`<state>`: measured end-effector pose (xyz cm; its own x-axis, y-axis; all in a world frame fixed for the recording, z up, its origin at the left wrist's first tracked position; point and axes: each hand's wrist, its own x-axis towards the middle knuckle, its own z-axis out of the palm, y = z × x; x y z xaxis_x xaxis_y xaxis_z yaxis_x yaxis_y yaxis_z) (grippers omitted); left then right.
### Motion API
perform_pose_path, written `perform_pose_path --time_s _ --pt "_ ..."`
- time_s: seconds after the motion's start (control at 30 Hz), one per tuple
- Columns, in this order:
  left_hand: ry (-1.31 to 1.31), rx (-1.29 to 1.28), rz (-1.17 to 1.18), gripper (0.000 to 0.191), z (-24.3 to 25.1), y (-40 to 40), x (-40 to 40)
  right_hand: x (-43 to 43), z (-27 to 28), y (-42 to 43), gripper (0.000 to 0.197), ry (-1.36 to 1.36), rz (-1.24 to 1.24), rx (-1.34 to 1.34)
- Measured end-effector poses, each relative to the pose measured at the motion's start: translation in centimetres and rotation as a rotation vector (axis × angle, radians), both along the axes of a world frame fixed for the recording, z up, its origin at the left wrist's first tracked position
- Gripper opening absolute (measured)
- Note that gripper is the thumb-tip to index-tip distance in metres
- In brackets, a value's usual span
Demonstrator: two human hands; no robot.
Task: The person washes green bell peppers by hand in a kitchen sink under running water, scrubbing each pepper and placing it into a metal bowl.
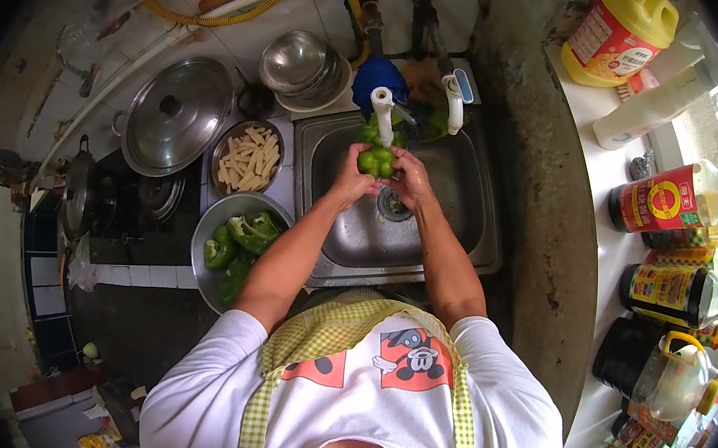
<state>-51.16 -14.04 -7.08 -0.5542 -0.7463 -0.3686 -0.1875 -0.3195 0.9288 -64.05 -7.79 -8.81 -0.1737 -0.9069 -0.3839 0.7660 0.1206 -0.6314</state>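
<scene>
Both my hands hold one green bell pepper [376, 161] over the upper part of the stainless steel sink [363, 244]. My left hand [359, 175] grips its left side and my right hand [410, 176] its right side. Just above the pepper hangs the white faucet [382, 115]; whether water runs from it, I cannot tell. More green peppers lie behind, beneath the faucet, partly hidden. By my left forearm stands a metal bowl [200, 273] of opened green peppers [254, 233]. The drain strainer [393, 204] shows below my right hand, with small scraps in it.
Left of the sink stand a bowl of pale cut strips [250, 160], stacked metal bowls [293, 62] and a lidded pan [178, 116] by the black stove [139, 222]. A second white tap [454, 107] is at the back right. Sauce bottles [666, 198] line the right ledge.
</scene>
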Motion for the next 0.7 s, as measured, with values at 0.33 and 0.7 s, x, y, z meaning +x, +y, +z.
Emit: perform_pose_path --time_s 0.33,0.7 --pt "-0.143 -0.295 0.069 0.059 -2.9 -0.3 0.0 3.9 0.1 -1.3 0.049 1.132 -0.191 0.220" --pt "0.012 0.023 -0.031 0.050 1.2 0.6 0.2 -0.5 -1.7 -0.7 0.042 0.672 0.082 -0.044"
